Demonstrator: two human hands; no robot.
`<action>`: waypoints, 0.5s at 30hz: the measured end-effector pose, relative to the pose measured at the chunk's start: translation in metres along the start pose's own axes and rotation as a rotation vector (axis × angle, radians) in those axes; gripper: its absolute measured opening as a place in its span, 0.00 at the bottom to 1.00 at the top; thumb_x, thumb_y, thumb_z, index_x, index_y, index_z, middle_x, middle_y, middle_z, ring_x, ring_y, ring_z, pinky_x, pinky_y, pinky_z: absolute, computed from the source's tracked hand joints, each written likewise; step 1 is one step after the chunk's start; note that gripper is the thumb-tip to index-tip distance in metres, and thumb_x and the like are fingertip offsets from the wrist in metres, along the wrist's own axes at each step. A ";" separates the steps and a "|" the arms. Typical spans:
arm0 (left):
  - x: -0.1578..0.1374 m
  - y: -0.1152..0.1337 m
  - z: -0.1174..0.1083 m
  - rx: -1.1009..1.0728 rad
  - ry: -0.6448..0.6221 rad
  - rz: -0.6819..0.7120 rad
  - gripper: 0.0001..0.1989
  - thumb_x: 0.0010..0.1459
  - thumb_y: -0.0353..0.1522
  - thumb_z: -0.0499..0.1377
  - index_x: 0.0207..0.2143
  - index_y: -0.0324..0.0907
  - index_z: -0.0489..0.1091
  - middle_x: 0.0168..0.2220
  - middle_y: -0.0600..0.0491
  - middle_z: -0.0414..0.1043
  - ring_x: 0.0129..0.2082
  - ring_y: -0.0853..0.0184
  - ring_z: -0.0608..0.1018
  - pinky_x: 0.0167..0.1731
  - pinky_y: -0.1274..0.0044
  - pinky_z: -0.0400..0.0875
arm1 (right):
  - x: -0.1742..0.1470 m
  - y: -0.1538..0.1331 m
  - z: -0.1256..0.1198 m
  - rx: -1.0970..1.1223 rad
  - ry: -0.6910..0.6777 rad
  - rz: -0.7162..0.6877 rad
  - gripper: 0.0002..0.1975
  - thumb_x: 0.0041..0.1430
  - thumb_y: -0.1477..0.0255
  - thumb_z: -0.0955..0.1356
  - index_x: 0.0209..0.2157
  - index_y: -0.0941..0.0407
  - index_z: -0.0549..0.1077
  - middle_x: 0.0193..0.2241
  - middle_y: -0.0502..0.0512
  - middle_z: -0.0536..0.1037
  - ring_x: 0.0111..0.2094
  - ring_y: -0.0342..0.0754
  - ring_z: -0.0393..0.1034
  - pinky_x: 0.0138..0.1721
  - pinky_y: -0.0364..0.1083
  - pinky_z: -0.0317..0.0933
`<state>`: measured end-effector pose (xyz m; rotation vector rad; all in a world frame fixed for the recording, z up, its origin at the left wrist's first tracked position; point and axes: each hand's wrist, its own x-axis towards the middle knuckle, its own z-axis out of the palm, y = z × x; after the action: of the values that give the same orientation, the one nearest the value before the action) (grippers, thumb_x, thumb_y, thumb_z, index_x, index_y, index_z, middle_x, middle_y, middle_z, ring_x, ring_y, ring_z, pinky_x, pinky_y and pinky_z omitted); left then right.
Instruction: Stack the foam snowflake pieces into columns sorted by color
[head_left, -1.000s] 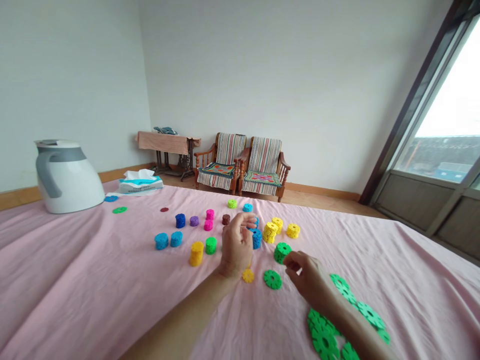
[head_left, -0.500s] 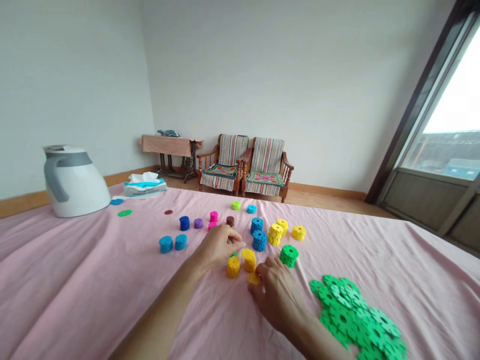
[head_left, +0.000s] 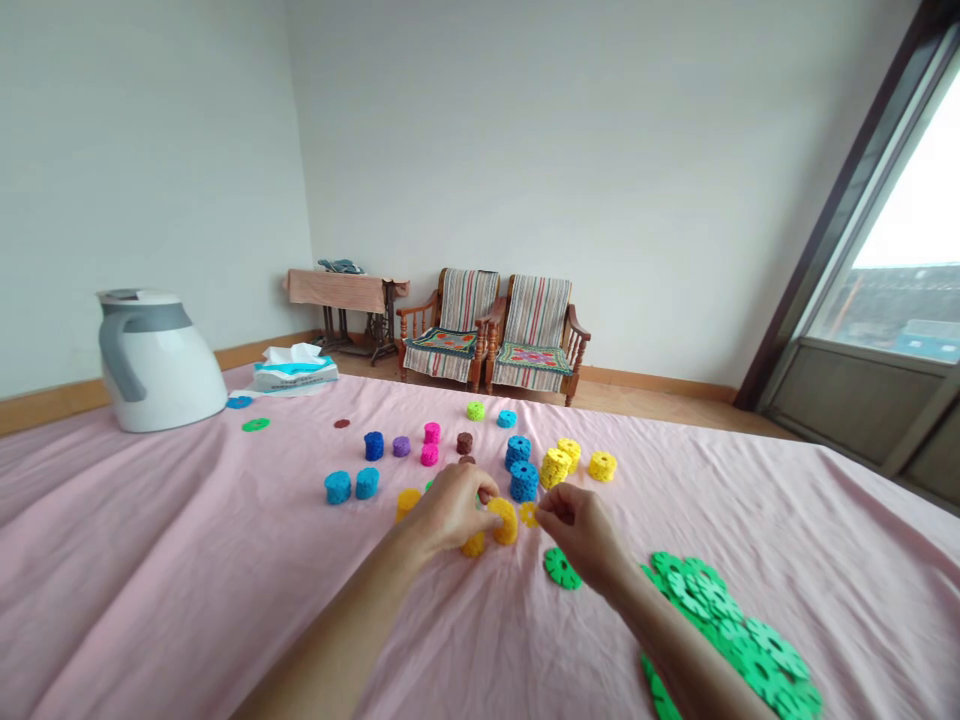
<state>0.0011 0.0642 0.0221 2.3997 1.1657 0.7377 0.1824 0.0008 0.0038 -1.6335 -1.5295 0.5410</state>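
Observation:
My left hand (head_left: 456,508) is closed, with thumb and fingers against a leaning stack of yellow slotted discs (head_left: 505,522). Between the thumb and fingertips of my right hand (head_left: 585,528) is a single yellow disc (head_left: 529,514), held just right of that stack. Under my left hand a second yellow stack (head_left: 472,546) is partly covered, and another yellow stack (head_left: 407,502) shows behind my left wrist. A green disc piece (head_left: 562,568) lies below my right hand. Bits of green also show behind my left fingers, mostly hidden.
Blue stacks (head_left: 523,482) and brighter yellow stacks (head_left: 555,467) stand beyond my hands. Light blue stacks (head_left: 338,487) and pink stacks (head_left: 430,455) are to the left. A green disc pile (head_left: 739,625) spreads at right. A white jug (head_left: 165,370) and tissue pack (head_left: 295,372) stand far left.
My right hand has moved up and forward, bringing the yellow disc beside the leaning stack. My left hand has shifted slightly right and nearer, onto that stack. The green piece below my right hand has come into view.

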 end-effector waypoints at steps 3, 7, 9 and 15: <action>0.000 0.004 0.000 0.012 -0.006 -0.018 0.11 0.42 0.30 0.61 0.30 0.43 0.78 0.24 0.55 0.74 0.24 0.67 0.72 0.22 0.79 0.58 | 0.010 0.002 0.002 0.113 0.006 0.056 0.04 0.45 0.72 0.65 0.21 0.56 0.67 0.16 0.45 0.66 0.20 0.41 0.61 0.23 0.40 0.53; 0.000 0.004 0.003 -0.001 -0.006 0.012 0.11 0.42 0.28 0.59 0.29 0.43 0.78 0.24 0.55 0.74 0.24 0.68 0.72 0.22 0.79 0.58 | 0.013 -0.008 0.006 0.337 -0.052 0.182 0.03 0.44 0.73 0.67 0.22 0.57 0.68 0.17 0.45 0.67 0.19 0.38 0.60 0.21 0.39 0.53; 0.000 0.003 0.005 -0.025 0.009 0.038 0.11 0.42 0.26 0.58 0.29 0.42 0.77 0.26 0.55 0.75 0.25 0.68 0.72 0.23 0.80 0.59 | 0.012 -0.017 0.006 0.399 -0.073 0.251 0.02 0.43 0.74 0.67 0.22 0.58 0.69 0.17 0.46 0.69 0.18 0.38 0.61 0.20 0.39 0.52; 0.001 -0.001 0.009 -0.129 0.028 0.030 0.20 0.43 0.25 0.58 0.41 0.43 0.75 0.32 0.54 0.76 0.31 0.67 0.75 0.30 0.79 0.67 | 0.012 -0.029 0.006 0.377 -0.084 0.277 0.02 0.41 0.76 0.68 0.20 0.58 0.70 0.16 0.46 0.70 0.17 0.37 0.62 0.18 0.38 0.51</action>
<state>0.0060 0.0646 0.0148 2.3112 1.0615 0.8320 0.1615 0.0120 0.0258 -1.5448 -1.1745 0.9951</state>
